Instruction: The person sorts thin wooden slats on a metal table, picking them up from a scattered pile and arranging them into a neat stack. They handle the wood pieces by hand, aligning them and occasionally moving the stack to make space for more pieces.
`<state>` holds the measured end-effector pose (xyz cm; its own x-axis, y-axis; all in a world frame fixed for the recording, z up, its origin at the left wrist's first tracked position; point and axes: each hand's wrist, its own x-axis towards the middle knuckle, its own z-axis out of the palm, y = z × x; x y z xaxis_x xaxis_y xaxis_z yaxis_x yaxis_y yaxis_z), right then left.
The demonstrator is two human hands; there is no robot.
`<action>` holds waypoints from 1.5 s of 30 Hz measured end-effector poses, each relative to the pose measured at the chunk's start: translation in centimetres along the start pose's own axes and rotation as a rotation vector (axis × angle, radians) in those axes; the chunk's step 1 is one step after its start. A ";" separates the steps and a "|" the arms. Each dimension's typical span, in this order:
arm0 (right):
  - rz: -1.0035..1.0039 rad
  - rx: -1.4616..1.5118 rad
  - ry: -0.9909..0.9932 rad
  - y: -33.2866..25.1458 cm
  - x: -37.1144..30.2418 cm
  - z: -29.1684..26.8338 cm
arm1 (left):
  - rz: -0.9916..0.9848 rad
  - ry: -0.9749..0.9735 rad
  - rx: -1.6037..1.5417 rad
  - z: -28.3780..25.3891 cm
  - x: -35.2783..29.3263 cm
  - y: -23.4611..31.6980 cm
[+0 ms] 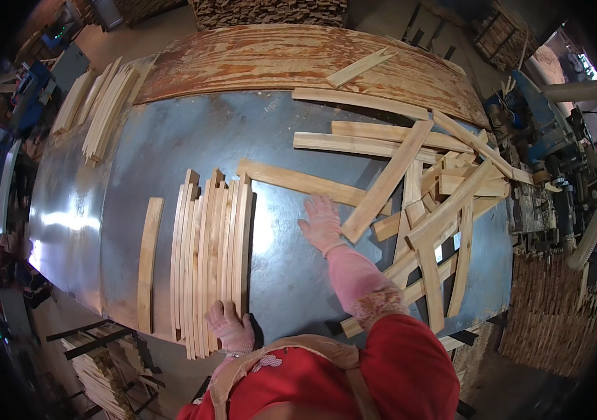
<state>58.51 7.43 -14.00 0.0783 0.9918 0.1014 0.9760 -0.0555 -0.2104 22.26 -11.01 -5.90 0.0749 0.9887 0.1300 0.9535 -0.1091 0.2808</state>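
Note:
A row of light wooden slats (207,259) stands packed side by side on the metal tabletop in front of me, their ends uneven. My left hand (230,327), in a pale pink glove, rests against the near ends of the right-hand slats with its fingers apart. Farther out, my right hand (321,222), gloved the same way, is open with fingers spread, just on the near side of a slanting slat (305,180). Whether its fingertips touch that slat I cannot tell. One single slat (148,264) lies apart, left of the row.
A crossed, loose heap of slats (445,189) covers the table's right side. Bundled slats (110,112) lie at the far left. A worn plywood sheet (242,59) spans the far edge, bearing a short slat (361,66). Machinery (533,133) stands beyond the right edge.

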 end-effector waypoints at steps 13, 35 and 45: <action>0.194 0.657 -0.931 -22.7 -8.3 -4.6 | -0.324 -0.109 -0.089 -5.0 9.6 -13.7; 0.687 -0.200 0.136 6.8 -3.8 -9.4 | -0.101 -0.151 -0.540 -1.1 12.8 -9.9; 0.074 0.684 -0.001 -5.6 -10.3 -3.9 | -0.348 -1.018 -1.230 12.0 20.1 10.0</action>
<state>52.99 -2.97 -10.07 0.1392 0.9883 0.0624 0.6204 -0.0379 -0.7834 36.81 8.98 -11.92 0.5444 0.5835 -0.6027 0.2080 0.6021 0.7709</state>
